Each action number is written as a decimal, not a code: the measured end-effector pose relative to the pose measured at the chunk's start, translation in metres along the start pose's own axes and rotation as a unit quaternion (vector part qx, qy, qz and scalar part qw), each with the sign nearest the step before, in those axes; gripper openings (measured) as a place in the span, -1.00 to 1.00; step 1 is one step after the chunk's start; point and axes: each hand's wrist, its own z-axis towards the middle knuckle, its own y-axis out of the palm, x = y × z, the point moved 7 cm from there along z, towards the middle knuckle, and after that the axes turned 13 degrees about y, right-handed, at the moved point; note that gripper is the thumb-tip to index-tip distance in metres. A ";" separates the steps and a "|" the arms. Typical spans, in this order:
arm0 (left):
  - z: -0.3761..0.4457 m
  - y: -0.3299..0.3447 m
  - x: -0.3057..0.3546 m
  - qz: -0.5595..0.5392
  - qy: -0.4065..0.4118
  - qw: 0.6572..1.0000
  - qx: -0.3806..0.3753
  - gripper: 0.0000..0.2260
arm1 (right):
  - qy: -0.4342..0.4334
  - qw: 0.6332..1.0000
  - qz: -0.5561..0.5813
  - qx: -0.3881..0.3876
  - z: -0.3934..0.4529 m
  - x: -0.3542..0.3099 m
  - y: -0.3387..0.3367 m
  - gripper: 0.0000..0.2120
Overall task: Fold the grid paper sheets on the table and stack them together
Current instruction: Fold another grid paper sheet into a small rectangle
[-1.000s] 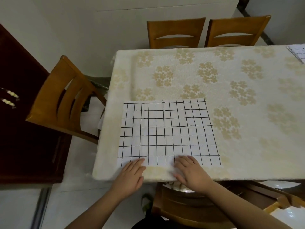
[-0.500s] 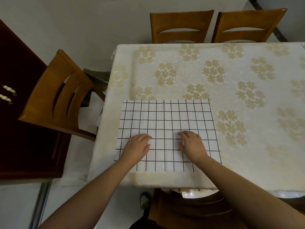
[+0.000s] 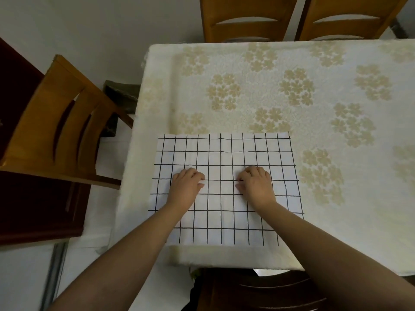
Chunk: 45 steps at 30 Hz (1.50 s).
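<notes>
Both hands have moved up from the near edge of the grid paper sheet [image 3: 224,189] onto its middle. The left hand [image 3: 185,187] and right hand [image 3: 256,186] rest knuckles-up, fingers curled under; whether they pinch paper I cannot tell. The sheet lies flat at the near left corner of the tablecloth [image 3: 269,86], so folding appears barely begun. Beyond the hands the cloth is bare; the wooden chairs [image 3: 54,122] around the table do not obstruct.
</notes>
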 end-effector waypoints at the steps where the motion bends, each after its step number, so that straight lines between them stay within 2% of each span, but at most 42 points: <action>1: 0.002 -0.001 0.000 0.001 0.002 1.000 0.002 -0.88 | -0.003 1.000 -0.008 0.002 0.001 -0.001 0.000 -0.82; 11: 0.006 -0.004 0.003 0.033 0.020 0.999 0.000 -0.97 | -0.051 0.998 -0.015 0.038 -0.002 -0.006 -0.005 -0.85; 13: 0.004 -0.007 0.005 0.036 0.025 0.999 0.015 -0.93 | -0.070 0.996 0.008 0.057 -0.005 -0.006 -0.009 -0.88; 16: 0.001 -0.018 0.011 0.032 0.046 0.997 0.045 -0.87 | -0.093 0.992 0.044 0.079 -0.013 -0.005 -0.019 -0.75; 20: -0.002 -0.033 0.021 0.031 0.081 0.994 0.062 -0.79 | -0.123 0.985 0.056 0.110 -0.018 -0.003 -0.031 -0.84; 24: -0.005 -0.040 0.023 0.026 0.084 0.993 0.076 -0.86 | -0.146 0.981 0.070 0.110 -0.020 -0.002 -0.033 -0.86; 26: -0.006 -0.044 0.022 0.018 0.084 0.993 0.076 -0.90 | -0.156 0.982 0.059 0.092 -0.022 0.001 -0.029 -0.80; 30: -0.011 -0.047 0.019 0.025 0.100 0.993 0.064 -0.84 | -0.129 0.988 0.029 0.074 -0.023 0.018 -0.032 -0.84; 33: -0.014 -0.046 0.010 -0.024 0.069 0.997 -0.010 -0.75 | -0.106 0.990 0.032 0.084 -0.024 0.029 -0.045 -0.89; 36: -0.025 -0.042 0.006 -0.005 0.116 0.991 -0.068 -0.71 | -0.106 0.990 0.033 0.091 -0.026 0.033 -0.054 -0.89; 39: -0.040 -0.048 -0.006 0.034 0.110 0.993 -0.035 -0.83 | -0.107 0.989 0.037 0.099 -0.030 0.037 -0.063 -0.88; 45: -0.051 -0.086 -0.024 0.070 0.070 0.994 0.041 -0.91 | -0.083 0.992 0.002 0.098 -0.036 0.054 -0.081 -0.92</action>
